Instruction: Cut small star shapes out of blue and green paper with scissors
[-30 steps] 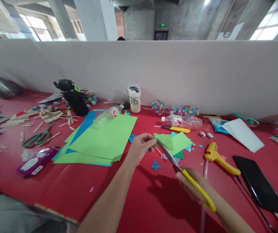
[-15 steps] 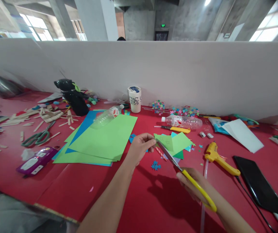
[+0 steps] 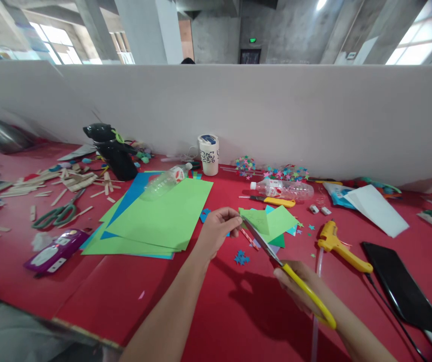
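Green scissors [image 3: 58, 213]: we see them lying idle near the table's [image 3: 125, 296] left edge, among scattered wooden sticks [image 3: 68, 181].
Paper stack [image 3: 155, 216]: large green and blue sheets lie flat left of centre, with an empty bottle [image 3: 166, 180] resting on their far edge.
Left hand [image 3: 218, 231]: our fingers pinch the near left corner of the small green paper [image 3: 270, 222], holding it just off the table at its middle.
Yellow scissors [image 3: 294, 279]: the blades point up-left into the paper's near edge; they look nearly closed, though the view is too small for us to be sure.
Right hand [image 3: 300, 291]: our fingers are wrapped through the yellow handles, gripping them.
Progress: small cut stars [image 3: 241, 258] and scraps already lie beside the paper, so we judge some cutting done; this sheet is mostly whole, so most of it remains.
Glue gun [image 3: 338, 246]: it lies untouched toward the right edge, beside a black tablet [image 3: 400, 289].
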{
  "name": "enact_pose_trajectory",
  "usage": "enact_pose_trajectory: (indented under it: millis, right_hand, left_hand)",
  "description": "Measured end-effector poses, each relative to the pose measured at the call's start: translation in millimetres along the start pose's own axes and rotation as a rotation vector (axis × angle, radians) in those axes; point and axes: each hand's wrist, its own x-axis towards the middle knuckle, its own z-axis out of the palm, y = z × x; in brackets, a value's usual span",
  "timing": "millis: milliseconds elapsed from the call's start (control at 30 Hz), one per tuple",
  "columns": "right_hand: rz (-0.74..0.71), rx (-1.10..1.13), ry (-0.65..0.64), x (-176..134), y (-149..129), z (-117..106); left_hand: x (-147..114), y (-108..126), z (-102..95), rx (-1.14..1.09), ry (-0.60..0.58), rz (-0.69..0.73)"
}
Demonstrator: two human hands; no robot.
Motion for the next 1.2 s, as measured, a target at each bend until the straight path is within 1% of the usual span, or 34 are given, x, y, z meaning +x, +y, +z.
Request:
enact_pose_trajectory:
  millis: [300, 433, 600, 733, 800, 933, 1033, 1200]
  right_hand:
    - [0.034, 0.005, 0.01, -2, -4, -1]
    - [0.028, 0.0, -0.014, -7, -12, 0]
    - [0.036, 0.021, -0.003, -13, -19, 1]
    - [0.025, 0.031, -0.002, -13, -17, -2]
    - [0.021, 0.015, -0.036, -13, -15, -5]
    - [0.004, 0.014, -0.088, -10, -13, -8]
    - [0.006, 0.022, -0.095, -9, -12, -9]
    - [0.047, 0.0, -0.077, -7, -7, -12]
  left_hand:
    - [0, 0, 0.5, -0.008, -0.004, 0.001]
    - [0, 0, 0.1, 0.007, 0.008, 0.033]
    - [-1, -1, 3.0, 0.045, 0.006, 0.065]
    - [-3, -4, 9.7, 0.058, 0.024, 0.099]
    - [-3, -4, 11.5, 0.074, 0.03, 0.106]
    - [-2, -5, 9.8, 0.069, 0.04, 0.12]
    - [-1, -6, 7.3, 0.037, 0.051, 0.124]
    - [-1, -6, 6.5, 0.044, 0.03, 0.078]
